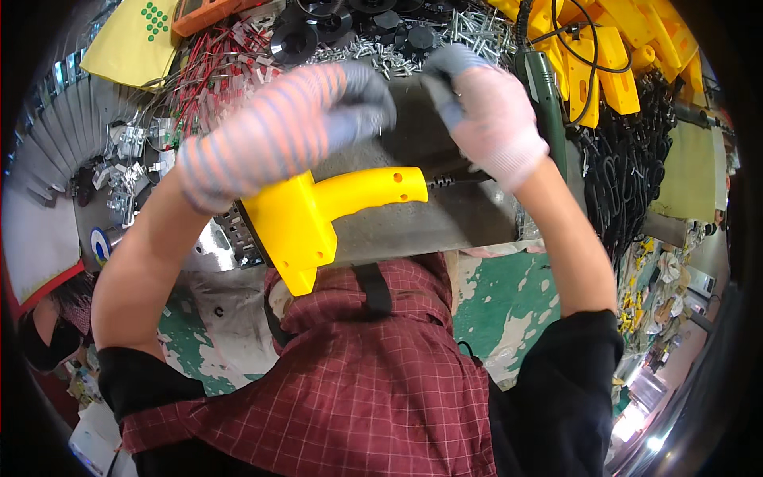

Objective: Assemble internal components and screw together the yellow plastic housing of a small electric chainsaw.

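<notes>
The yellow tool (298,222) lies just under the gloved left hand (274,131), partly past the front edge of the grey table (397,234); the right hand (494,115) is beyond its handle (369,192). Both hands are curved, but blur hides if they hold something. Below is green floor (520,278); behind lie red wires (226,67) and screws (477,33).

Yellow tool (319,213) on grey bench (397,228)

Free benchtop (469,222) right of yellow tool (306,219), cord (442,182) crossing, screws (477,32) beyond
</notes>
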`<state>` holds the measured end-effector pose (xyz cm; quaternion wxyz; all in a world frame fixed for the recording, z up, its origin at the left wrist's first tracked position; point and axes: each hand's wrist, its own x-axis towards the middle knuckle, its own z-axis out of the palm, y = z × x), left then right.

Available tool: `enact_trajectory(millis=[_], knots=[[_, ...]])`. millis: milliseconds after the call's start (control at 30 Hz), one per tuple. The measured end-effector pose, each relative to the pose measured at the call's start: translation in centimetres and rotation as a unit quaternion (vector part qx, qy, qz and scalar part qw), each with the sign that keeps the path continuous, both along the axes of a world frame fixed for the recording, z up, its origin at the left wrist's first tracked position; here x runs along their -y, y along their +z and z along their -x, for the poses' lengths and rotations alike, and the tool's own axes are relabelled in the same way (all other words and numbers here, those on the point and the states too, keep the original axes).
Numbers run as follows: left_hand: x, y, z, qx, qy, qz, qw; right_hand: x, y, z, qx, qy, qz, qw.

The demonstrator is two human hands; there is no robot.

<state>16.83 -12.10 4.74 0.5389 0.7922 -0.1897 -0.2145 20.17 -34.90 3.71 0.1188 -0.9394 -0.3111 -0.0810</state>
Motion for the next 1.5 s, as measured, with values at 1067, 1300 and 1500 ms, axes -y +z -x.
enact_trajectory(millis=[1067, 1300, 1500], knots=[[0.9, 0.2, 4.6, 0.12, -0.028, -0.11, 0.986, -0.9, -5.3, 11.8, 0.142, 0.002, -0.212, 0.967], [1.7, 1.2, 3.1, 0.046, -0.004, -0.135, 0.99, 0.9, -5.1, 11.5, 0.087, -0.024, -0.267, 0.959], [1.1, 0.8, 2.5, 0.128, 0.01, -0.154, 0.98, 1.4, -3.7, 11.2, 0.1, 0.026, -0.2, 0.974]])
